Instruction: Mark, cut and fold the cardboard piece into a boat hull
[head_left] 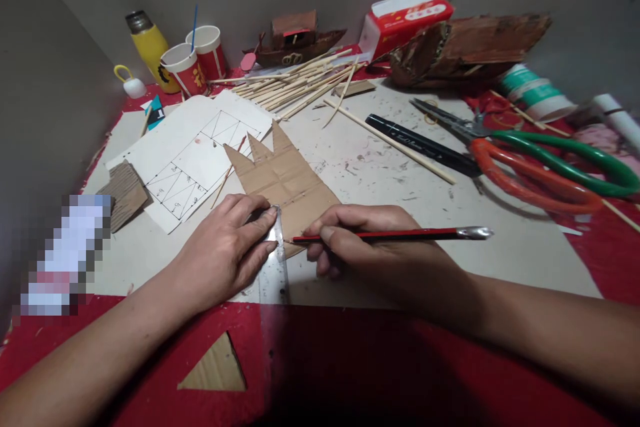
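Note:
A piece of brown cardboard (283,173) with jagged points along its far edge lies on a pale sheet. Across its near left part runs a clear ruler (273,280), which extends toward me over the red cloth. My left hand (237,237) presses the ruler down, fingertips closed on its edge near the cardboard. In my right hand (355,237) is a red and black pencil (400,235), pinched between thumb and fingers. The pencil's tip meets the cardboard beside the ruler's right edge. My palm hides part of the cardboard's near right corner.
Left lie drawn paper (185,160) and corrugated scrap (129,197); a cardboard triangle (217,367) lies nearer. Behind are thin sticks (300,80), paper cups (185,70), a yellow bottle (153,53) and model boats (470,43). Right are a black marker (420,145) and large scissors (540,167).

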Motion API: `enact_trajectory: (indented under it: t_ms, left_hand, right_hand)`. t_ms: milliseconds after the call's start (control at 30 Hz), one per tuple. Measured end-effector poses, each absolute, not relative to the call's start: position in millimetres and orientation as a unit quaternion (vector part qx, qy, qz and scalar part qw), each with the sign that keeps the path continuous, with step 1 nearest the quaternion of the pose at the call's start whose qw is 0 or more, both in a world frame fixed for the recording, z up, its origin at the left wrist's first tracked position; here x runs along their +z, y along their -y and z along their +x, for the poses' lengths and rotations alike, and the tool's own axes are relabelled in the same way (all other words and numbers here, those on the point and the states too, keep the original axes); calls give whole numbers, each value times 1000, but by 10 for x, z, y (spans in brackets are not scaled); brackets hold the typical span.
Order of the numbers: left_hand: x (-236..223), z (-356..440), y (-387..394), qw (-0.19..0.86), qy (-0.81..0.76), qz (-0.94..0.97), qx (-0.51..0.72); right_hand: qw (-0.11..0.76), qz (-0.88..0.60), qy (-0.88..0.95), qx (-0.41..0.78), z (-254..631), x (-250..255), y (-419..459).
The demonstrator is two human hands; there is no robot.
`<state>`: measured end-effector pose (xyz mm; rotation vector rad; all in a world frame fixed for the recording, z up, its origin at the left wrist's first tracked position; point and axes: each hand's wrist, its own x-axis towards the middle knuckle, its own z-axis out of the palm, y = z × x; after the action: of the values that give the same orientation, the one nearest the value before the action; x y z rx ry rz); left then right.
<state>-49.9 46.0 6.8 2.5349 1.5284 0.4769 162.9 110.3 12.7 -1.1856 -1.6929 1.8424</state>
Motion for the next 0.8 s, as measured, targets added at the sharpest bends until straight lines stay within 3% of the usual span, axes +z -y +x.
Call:
enact_trajectory:
  t_ms: [333,433,633,800]
  left_hand:
    - [66,-489,-470,61,-507,845,158]
    - [57,-491,-463,59,-509,844,158]
    - [44,-556,-416,63,-507,841,175]
    - [61,-596,-384,76,-511,840,168]
  right_hand:
    - [111,-374,634,668,1679,153,-1068]
    - [144,-380,629,662,1704,181,-1075]
    - [306,-424,534,664,1667,189,-1147]
    - [295,-405,537,678,1656,96,-1145]
